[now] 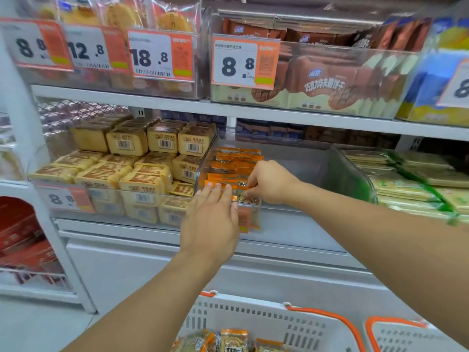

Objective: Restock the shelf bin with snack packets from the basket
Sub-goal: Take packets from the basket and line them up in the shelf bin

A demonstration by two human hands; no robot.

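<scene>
At the far left a wire rack holds red packets (20,240), and beside it on the middle shelf a clear bin is stacked with yellow cake packs (142,158) behind an 8.8 price tag (64,199). Just right of that stands the clear shelf bin (337,168), with orange snack packets (234,161) piled along its left side and its right part bare. The left hand (212,219) reaches up with fingers straight and spread wide, fingertips against the front packets at the bin's front edge. Just to its right, the right hand (269,182) curls its fingers and pinches a packet (242,195) at the front of the pile, inside the bin. Further right lie flat green-edged packs (416,184). Below, a white basket (256,318) with orange handles holds more orange and yellow snack packets (233,340) at the bottom edge.
</scene>
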